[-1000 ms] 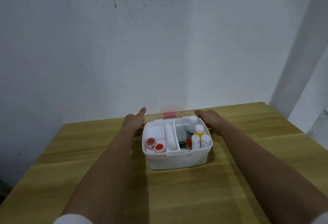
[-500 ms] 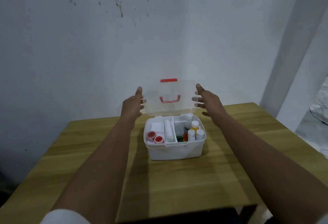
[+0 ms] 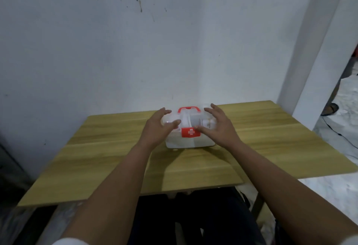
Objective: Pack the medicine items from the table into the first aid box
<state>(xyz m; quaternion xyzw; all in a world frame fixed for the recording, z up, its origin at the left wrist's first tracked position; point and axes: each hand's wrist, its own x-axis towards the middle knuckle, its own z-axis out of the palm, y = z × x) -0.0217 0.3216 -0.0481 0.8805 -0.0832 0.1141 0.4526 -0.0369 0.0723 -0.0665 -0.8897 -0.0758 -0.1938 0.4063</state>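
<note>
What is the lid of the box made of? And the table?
The lid looks like clear, smooth plastic: you can see the white shapes inside through it. Its handle and clasp look like red plastic. The table looks like wood or wood-look board, with pale grain lines and a matte finish.

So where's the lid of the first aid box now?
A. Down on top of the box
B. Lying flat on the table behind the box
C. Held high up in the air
A: the clear lid lies down over the first aid box, with both hands spread on it.
</note>
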